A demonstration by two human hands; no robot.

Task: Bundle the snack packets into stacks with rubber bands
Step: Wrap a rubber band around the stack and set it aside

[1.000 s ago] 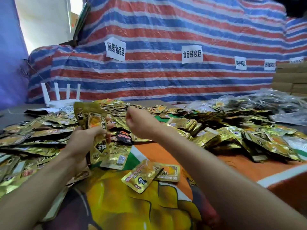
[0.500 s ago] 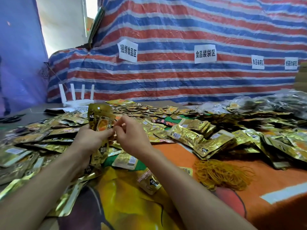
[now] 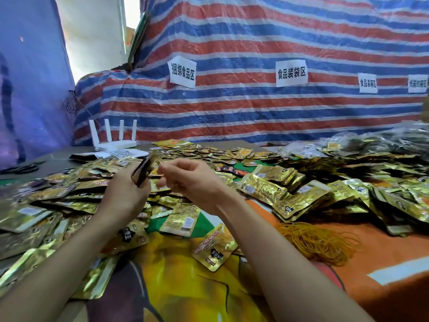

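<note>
My left hand (image 3: 124, 194) grips a thin stack of gold snack packets (image 3: 145, 169), held edge-on above the table. Just right of it my right hand (image 3: 192, 182) has its fingers curled, fingertips close to the stack; whether they pinch a rubber band is too blurred to tell. Loose gold packets (image 3: 262, 189) cover the table on both sides. A heap of yellow rubber bands (image 3: 318, 241) lies on the orange cloth to the right of my right forearm. Single packets (image 3: 214, 248) lie between my arms.
A white router (image 3: 113, 138) with antennas stands at the back left. A striped tarp wall with paper labels (image 3: 182, 72) rises behind the table. Clear bags of packets (image 3: 380, 140) pile at the back right. The table (image 3: 394, 298) has its front right corner near me.
The stack in my left hand has turned from face-on to edge-on. My right hand moved in to meet it, then drew slightly right. The view swung left, bringing the rubber band heap into sight.
</note>
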